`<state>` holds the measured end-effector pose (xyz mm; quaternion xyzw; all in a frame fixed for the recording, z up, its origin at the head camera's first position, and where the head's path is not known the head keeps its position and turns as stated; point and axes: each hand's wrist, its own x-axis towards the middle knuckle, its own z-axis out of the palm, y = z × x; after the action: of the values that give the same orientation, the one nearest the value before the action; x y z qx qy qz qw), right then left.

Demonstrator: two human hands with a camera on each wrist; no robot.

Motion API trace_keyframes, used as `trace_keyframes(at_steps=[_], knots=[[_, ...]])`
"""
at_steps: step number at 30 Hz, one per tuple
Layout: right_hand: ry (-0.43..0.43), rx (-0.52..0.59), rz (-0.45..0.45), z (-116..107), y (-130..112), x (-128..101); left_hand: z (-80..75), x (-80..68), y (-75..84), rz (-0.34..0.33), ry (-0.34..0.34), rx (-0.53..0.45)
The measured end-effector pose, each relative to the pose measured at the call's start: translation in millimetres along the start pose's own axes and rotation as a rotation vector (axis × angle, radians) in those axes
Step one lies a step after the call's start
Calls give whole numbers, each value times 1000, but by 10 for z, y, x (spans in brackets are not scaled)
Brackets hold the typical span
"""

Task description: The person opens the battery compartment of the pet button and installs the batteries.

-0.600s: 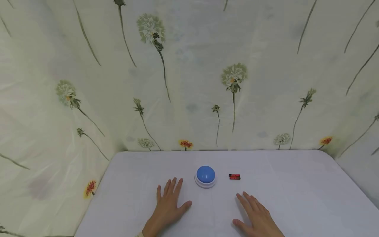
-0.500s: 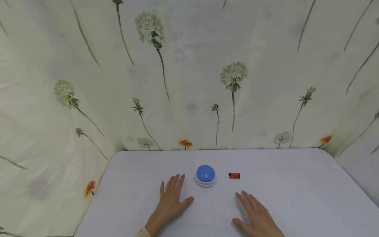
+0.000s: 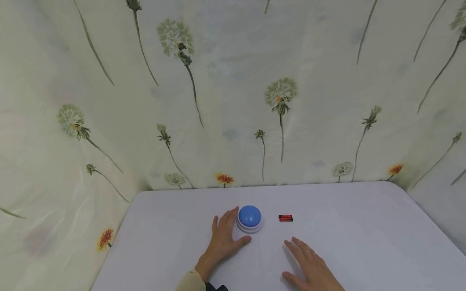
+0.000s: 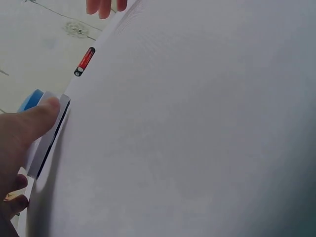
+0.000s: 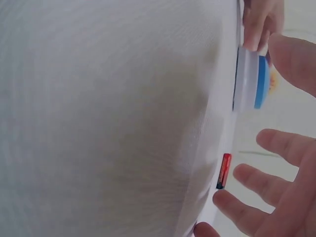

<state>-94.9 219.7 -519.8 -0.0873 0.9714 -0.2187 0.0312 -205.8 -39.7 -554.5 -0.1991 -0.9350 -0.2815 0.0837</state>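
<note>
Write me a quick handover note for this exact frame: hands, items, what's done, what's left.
Left hand: fingers straight, touching the left side of the blue button's white base; not gripping it.
Right hand: flat and open on the table, holding nothing.
Red battery: lying right of the button, beyond the right hand, untouched.
Done: nothing lifted or opened yet.
Left: probably taking hold of the button; the battery is not yet picked up.

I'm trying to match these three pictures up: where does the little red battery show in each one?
Head: red battery lies on the table, right of the blue button.
Left wrist: battery upper left, beyond the button.
Right wrist: battery lower right, below the button.
Shared landmark: the blue button.
</note>
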Motion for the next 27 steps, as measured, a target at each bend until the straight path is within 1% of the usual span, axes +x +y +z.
trace_keyframes(at_steps=[3,5,9,13,18,20,24,27], knots=[[-49,14,27,28,-23,25,32,22,5,2,11,3],[-76,26,41,46,-37,44,47,28,1,0,34,9],[-84,56,19,75,-57,72,75,36,-19,-4,98,23],[-47,78,-25,101,-64,101,109,63,-15,-15,119,41],[66,84,-113,147,-72,162,132,97,12,-35,128,53],[96,89,-133,169,-79,208,144,107,11,-37,132,57],[100,142,-147,204,-106,323,154,123,13,-43,117,56],[92,212,-169,207,-135,425,157,131,9,-31,126,61]])
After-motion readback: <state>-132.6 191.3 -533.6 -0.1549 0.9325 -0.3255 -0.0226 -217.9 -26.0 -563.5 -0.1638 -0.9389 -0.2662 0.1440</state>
